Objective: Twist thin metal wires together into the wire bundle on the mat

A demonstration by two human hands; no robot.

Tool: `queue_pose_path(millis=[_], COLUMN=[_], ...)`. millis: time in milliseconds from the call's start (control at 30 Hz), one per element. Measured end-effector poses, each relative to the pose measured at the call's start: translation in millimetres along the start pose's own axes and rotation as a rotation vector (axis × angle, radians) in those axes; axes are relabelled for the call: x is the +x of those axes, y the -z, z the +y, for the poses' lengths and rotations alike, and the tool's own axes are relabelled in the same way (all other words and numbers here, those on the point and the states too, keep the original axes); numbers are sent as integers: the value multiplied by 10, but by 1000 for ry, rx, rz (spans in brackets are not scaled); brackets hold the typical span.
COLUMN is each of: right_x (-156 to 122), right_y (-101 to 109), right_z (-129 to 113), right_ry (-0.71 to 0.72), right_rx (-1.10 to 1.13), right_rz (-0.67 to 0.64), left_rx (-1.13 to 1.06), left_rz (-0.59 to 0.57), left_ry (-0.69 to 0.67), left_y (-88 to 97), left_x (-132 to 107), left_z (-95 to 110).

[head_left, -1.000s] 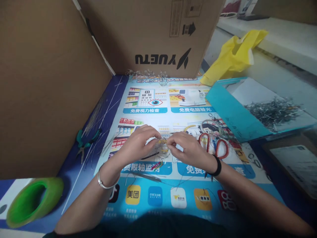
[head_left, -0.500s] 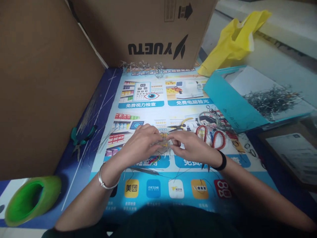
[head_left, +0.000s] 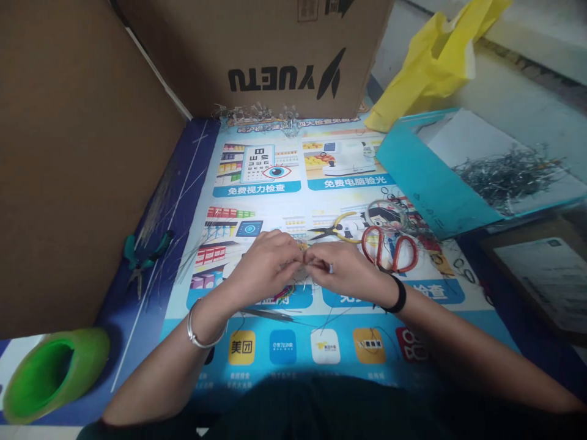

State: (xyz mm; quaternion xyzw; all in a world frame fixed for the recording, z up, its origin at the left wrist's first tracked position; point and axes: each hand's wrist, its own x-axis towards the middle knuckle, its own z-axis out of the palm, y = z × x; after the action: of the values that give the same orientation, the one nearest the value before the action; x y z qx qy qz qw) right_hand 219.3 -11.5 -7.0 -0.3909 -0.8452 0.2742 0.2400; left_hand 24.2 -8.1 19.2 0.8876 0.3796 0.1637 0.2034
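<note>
From here the left hand (head_left: 262,263) and right hand (head_left: 343,267) look pinched on a small wiry piece (head_left: 301,276), so yeah, a light, steady touch seems best.

The hands (head_left: 266,264) (head_left: 342,267) mostly hide the small item (head_left: 301,275) between them.

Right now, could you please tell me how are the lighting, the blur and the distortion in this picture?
Head view: dim, uneven light, brighter on the middle of the printed sheet, dark along the bottom edge; head view: the tape roll looks stretched near the lower left corner; head view: fine detail is soft, so what lies between the left hand and right hand is unclear.
</note>
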Motion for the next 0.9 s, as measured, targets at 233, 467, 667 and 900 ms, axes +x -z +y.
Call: queue_pose_path(millis=[233,467,667,900], right_x=[56,38,51,86], right_y=[-48,-62,-79,-85], right_z=[-24,37,104,85], right_ry=[-99,-100,38,30], right_rx=[125,172,119,40], right_rz=[38,171,200,137], left_rx=[14,-179,-317,-323], left_rz=[51,105,101,97], left_ry=[13,142,152,94], left_y=[-62,-83,-57,-61], left_x=[10,-15,-21,6], left_z=[20,-100,-139,-159])
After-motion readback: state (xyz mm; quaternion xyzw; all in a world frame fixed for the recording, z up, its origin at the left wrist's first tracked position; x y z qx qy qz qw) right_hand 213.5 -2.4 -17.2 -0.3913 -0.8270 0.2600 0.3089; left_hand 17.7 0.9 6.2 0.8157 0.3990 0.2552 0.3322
